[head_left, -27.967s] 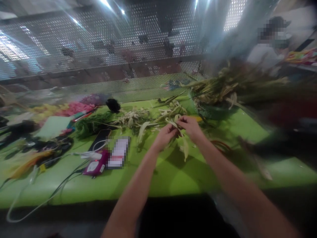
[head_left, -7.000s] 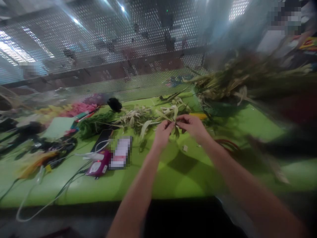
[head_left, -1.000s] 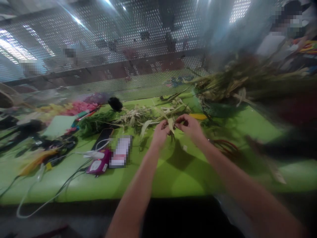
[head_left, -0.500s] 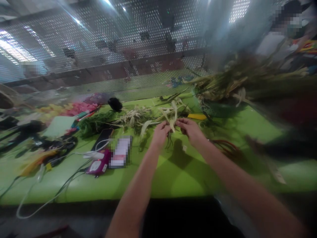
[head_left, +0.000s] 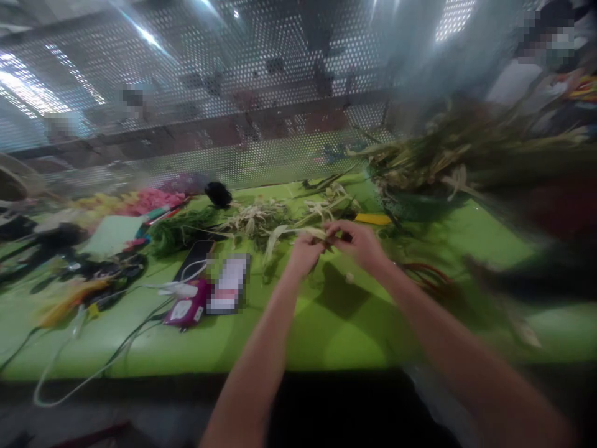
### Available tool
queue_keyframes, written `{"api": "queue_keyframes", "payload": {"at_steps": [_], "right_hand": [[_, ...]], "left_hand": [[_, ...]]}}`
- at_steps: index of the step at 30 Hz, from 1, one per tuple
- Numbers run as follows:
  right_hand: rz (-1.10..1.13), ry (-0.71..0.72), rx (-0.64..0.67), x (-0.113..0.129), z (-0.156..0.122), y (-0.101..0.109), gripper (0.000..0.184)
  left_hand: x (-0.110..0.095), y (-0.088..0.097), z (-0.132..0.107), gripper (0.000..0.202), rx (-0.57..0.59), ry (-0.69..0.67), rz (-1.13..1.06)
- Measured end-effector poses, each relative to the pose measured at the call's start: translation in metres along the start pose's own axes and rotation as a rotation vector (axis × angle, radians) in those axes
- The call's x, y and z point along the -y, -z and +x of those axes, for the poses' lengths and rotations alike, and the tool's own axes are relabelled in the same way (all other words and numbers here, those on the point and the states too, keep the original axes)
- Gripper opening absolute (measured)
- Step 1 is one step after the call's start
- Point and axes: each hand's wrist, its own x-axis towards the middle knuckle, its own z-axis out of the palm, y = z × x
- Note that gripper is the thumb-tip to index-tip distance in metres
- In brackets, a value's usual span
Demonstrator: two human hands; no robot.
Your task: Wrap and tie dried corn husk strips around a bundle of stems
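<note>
My left hand [head_left: 306, 250] and my right hand [head_left: 358, 241] meet above the green table, fingertips nearly touching. Between the pinched fingers of both runs a pale leaf strip [head_left: 313, 233], like dried husk; its end in my right fingers is hidden. A bent pale leaf [head_left: 274, 239] lies just left of my left hand. Beyond the hands is a loose heap of pale dried strips [head_left: 254, 218]. Close behind my right hand lies a yellow-handled tool [head_left: 373, 219], its other end hidden.
The green tabletop [head_left: 336, 348] carries a phone [head_left: 228, 283], a purple power bank [head_left: 189, 305] with cables, and green fibres [head_left: 180, 231]. A green basket [head_left: 410, 202] of dried stalks stands at the right. Reddish loops [head_left: 426, 274] lie beside my right forearm. A person [head_left: 522, 81] is at far right.
My right hand has shifted slightly left and its fingers have closed in against my left fingertips. The pale strip, which stood up between the hands, now lies lower and flatter.
</note>
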Motion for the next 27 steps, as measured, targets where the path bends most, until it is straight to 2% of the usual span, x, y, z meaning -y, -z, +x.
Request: {"api": "queue_keyframes", "payload": {"at_steps": [4,10,14,20,24,27], "right_hand": [[-0.112,0.063,-0.074,-0.006,0.002,0.004,0.006],[-0.122,0.050,-0.151,-0.014,0.005,0.004,0.002],[0.037,-0.010,-0.164,-0.009,0.006,0.002,0.007],[0.247,-0.153,-0.208,0.000,0.007,0.003,0.014],[0.310,-0.292,-0.210,-0.001,0.009,0.003,0.019],[0.313,-0.386,-0.175,-0.003,0.009,0.003,0.029]], "left_hand": [[-0.009,-0.001,-0.003,0.016,0.076,-0.101,0.168],[-0.014,-0.004,-0.007,0.026,0.066,-0.103,0.206],[-0.007,-0.005,-0.003,0.028,0.039,-0.130,0.116],[0.005,-0.004,0.005,0.025,0.007,-0.061,-0.178],[0.002,-0.004,0.002,0.027,0.014,-0.035,-0.203],[-0.002,-0.005,-0.002,0.027,0.067,-0.029,-0.163]]}}
